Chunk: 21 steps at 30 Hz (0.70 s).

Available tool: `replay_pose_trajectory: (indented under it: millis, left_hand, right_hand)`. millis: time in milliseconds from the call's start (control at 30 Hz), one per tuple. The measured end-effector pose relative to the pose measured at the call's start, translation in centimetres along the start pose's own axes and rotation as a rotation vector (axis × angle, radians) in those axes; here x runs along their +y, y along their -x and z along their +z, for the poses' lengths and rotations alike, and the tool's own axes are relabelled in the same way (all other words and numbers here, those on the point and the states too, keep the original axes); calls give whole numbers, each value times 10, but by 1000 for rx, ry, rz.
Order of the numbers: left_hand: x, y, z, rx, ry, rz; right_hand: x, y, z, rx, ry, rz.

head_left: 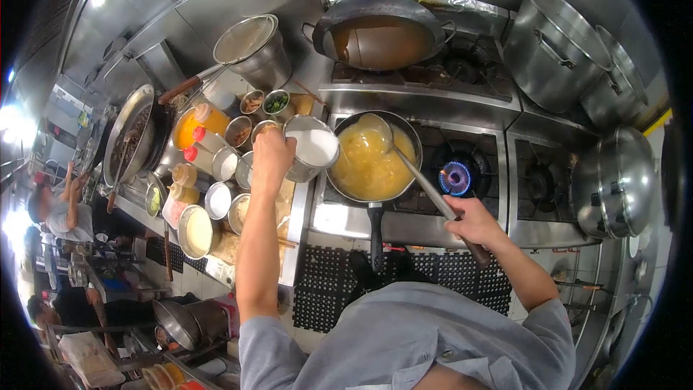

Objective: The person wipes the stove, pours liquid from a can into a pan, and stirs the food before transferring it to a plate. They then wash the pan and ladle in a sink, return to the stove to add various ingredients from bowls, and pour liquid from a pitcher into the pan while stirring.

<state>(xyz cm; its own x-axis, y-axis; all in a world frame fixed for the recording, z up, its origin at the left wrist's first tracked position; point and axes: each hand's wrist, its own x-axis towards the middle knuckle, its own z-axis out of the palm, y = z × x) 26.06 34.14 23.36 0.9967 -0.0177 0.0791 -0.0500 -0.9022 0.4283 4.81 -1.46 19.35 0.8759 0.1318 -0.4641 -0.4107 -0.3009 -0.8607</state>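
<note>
My left hand (273,157) is closed on the side of a metal cup (302,170) of white liquid (315,143). The cup is tilted toward the frying pan, its rim beside the pan's left edge. In the black frying pan (375,211) is a yellow, soupy mixture (368,172) with pale lumps. My right hand (476,222) grips the handle of a long metal ladle (426,186), whose bowl rests in the mixture near the pan's far side. The pan's black handle (376,238) points toward me, with neither hand on it.
Right of the pan, a burner (455,177) burns with a blue flame. Behind stands a large wok (382,11) of brown liquid. Stockpots (556,43) are at right. Several ingredient bowls and squeeze bottles (211,117) crowd the left counter. Another person (65,213) works far left.
</note>
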Motion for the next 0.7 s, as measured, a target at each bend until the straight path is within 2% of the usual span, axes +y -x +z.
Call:
replay_pose_trajectory:
  millis: [100,200,267,333,400,467,533,600,700]
  left_hand:
    - [1,-2,-1,7,-10,22]
    - [1,-3,-1,23,-33,39]
    - [2,-4,-2,22,-33,39]
    - [3,-5,-2,11,-41,24]
    - [0,-6,-2,5,-44,31]
    - [-1,-6,-1,-1,-48,40]
    - [0,-5,-2,6,-44,9]
    - [0,-3,-3,7,-36,12]
    - [1,-1,-3,11,-21,14]
  right_hand:
    - [2,10,-13,161,390,-5]
    - [21,28,-20,163,490,-79]
    - [13,46,-17,116,463,-17]
    - [13,58,-13,-44,178,176]
    - [12,58,-5,-90,55,132]
    - [9,50,6,-181,-188,181]
    - [-2,41,14,-168,-276,209]
    - [0,28,20,-188,-515,224]
    - [-10,14,29,-188,-524,184]
